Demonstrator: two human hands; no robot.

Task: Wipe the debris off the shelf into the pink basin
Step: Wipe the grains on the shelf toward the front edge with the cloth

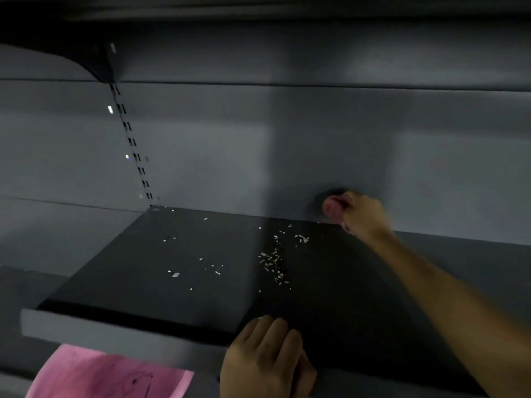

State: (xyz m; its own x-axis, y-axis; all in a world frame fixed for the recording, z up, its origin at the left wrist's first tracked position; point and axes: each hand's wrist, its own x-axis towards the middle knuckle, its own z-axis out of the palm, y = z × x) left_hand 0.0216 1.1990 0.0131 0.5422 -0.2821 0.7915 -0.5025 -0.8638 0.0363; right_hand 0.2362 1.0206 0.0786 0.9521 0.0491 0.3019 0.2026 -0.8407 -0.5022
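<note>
A dark shelf (129, 271) carries several small pale bits of debris (271, 261) scattered across its middle, with more toward the back left. My right hand (363, 215) reaches to the shelf's back edge and grips a bunched pink cloth (333, 206) against the rear wall. My left hand (265, 359) rests on the shelf's front edge with fingers curled over the lip. The pink basin (109, 374) sits below the shelf's front edge at the lower left, partly cut off by the frame.
A grey back panel (287, 145) rises behind the shelf, with a slotted upright (133, 145) at the left. Another shelf overhangs at the top. A grey front lip (115, 331) runs along the shelf edge.
</note>
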